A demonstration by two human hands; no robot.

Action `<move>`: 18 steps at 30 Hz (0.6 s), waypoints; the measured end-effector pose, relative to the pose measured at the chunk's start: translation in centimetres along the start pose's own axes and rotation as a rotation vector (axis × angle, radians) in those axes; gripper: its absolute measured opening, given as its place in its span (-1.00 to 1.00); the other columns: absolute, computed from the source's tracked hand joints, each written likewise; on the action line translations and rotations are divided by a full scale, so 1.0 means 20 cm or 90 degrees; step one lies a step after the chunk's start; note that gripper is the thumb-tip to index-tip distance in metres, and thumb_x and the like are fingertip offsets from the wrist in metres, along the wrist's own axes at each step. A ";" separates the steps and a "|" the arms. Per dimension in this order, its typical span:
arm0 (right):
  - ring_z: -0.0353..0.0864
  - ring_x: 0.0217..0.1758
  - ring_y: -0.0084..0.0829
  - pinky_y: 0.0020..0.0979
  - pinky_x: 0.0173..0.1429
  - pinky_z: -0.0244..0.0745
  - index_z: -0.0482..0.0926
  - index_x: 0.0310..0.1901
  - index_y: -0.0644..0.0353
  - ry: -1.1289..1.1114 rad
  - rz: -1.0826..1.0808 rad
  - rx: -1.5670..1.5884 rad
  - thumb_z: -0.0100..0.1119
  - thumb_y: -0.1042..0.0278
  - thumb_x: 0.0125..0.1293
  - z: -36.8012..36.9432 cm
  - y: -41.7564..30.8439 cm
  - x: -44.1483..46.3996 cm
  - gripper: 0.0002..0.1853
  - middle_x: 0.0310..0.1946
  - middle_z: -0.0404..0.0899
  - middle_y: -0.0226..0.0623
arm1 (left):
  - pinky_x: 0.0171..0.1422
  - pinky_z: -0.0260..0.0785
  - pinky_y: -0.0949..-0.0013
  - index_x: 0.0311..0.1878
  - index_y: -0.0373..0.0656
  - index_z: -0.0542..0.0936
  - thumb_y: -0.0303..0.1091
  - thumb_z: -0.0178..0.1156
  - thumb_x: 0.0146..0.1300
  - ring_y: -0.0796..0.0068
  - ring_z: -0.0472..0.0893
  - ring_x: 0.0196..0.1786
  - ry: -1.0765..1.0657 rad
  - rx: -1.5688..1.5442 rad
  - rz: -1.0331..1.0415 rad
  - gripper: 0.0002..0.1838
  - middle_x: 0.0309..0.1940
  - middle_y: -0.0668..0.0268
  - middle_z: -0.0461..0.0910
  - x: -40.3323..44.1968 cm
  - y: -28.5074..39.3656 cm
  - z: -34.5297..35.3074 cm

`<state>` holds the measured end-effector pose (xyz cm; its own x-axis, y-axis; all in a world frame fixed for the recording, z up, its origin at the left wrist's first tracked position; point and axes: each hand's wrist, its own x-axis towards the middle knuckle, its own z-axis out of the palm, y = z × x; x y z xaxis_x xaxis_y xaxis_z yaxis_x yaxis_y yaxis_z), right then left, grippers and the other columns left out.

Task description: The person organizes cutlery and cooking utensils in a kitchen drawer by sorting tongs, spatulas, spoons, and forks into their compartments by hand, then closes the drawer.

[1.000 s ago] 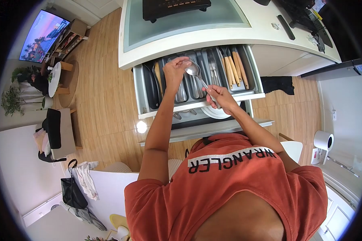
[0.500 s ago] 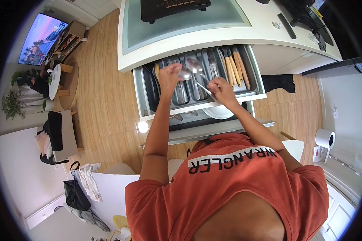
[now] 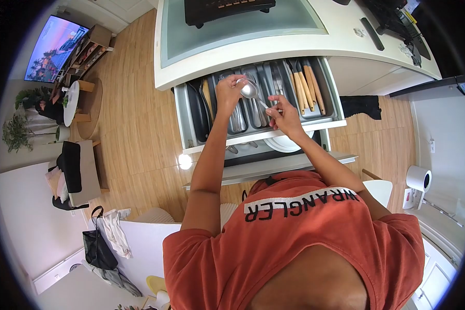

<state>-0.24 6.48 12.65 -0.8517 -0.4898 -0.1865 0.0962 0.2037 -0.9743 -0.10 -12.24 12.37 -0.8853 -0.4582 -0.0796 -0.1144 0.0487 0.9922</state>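
Above the open drawer, my left hand (image 3: pixel 229 95) pinches the rim of a shiny metal spoon (image 3: pixel 249 89), its bowl facing up. The spoon's handle slants down toward my right hand (image 3: pixel 285 117), whose thumb and fingers are at the handle's end. Below my hands lies a grey cutlery tray (image 3: pixel 227 132) with several compartments. Metal cutlery (image 3: pixel 238 120) fills the middle ones. Wooden-handled utensils (image 3: pixel 309 89) lie in the right compartment, and dark utensils (image 3: pixel 197 111) lie at the left.
A lower drawer (image 3: pixel 274 170) stands open beneath, holding white plates (image 3: pixel 287 144). The white countertop (image 3: pixel 232 58) overhangs the drawer, with a black appliance (image 3: pixel 227 9) on it. A black mat (image 3: pixel 361 106) lies on the floor at the right.
The spoon has shifted slightly right, and its handle appears shorter in view. My left hand moved right and slightly up. My right hand's fingers have loosened and spread somewhat.
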 end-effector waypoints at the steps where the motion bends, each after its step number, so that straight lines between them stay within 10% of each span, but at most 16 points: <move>1: 0.50 -0.65 -0.60 -0.54 -0.59 0.36 0.53 -0.28 0.34 -0.007 0.024 0.018 0.09 0.43 0.15 -0.01 0.01 0.01 -0.83 -0.57 0.54 -0.24 | -0.53 0.44 0.56 -0.25 -0.35 0.56 -0.46 0.19 0.03 0.60 0.54 -0.53 -0.005 0.014 -0.004 -0.79 -0.50 0.23 0.58 0.01 -0.01 0.00; 13: 0.37 -0.71 -0.65 -0.61 -0.66 0.30 0.55 -0.53 0.39 -0.130 0.245 0.043 0.23 0.47 0.02 -0.08 -0.02 0.31 -0.86 -0.66 0.54 -0.27 | -0.45 0.38 0.56 -0.27 -0.28 0.58 -0.35 0.17 0.10 0.67 0.49 -0.56 -0.112 0.236 0.084 -0.80 -0.55 0.29 0.57 0.30 -0.12 0.04; 15: 0.36 -0.73 -0.64 -0.62 -0.70 0.28 0.54 -0.54 0.41 -0.126 0.286 0.050 0.23 0.50 0.01 -0.09 -0.01 0.35 -0.87 -0.65 0.54 -0.23 | -0.30 0.42 0.43 -0.24 -0.27 0.57 -0.44 0.11 0.09 0.42 0.57 -0.48 -0.127 0.228 0.050 -0.82 -0.46 0.18 0.59 0.36 -0.20 0.02; 17: 0.35 -0.75 -0.61 -0.62 -0.72 0.28 0.54 -0.54 0.42 -0.123 0.286 0.049 0.23 0.53 0.00 -0.08 0.00 0.38 -0.88 -0.63 0.54 -0.20 | -0.14 0.40 0.30 -0.18 -0.25 0.55 -0.57 0.07 -0.01 0.14 0.57 -0.28 -0.154 0.535 0.426 -0.74 -0.31 0.09 0.57 0.43 -0.36 0.01; 18: 0.37 -0.74 -0.61 -0.62 -0.71 0.30 0.54 -0.54 0.42 -0.109 0.281 0.036 0.24 0.53 -0.01 -0.06 0.03 0.40 -0.88 -0.64 0.54 -0.20 | -0.01 0.33 0.23 -0.15 -0.25 0.52 -0.64 0.06 -0.15 0.01 0.49 -0.14 -0.201 0.526 0.320 -0.62 -0.21 0.03 0.52 0.43 -0.37 0.03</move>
<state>-7.60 3.77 10.80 -0.6262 -0.5003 -0.5980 0.4616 0.3803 -0.8015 -7.11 -16.06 4.39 -0.9816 0.0331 0.1880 0.1333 0.8238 0.5510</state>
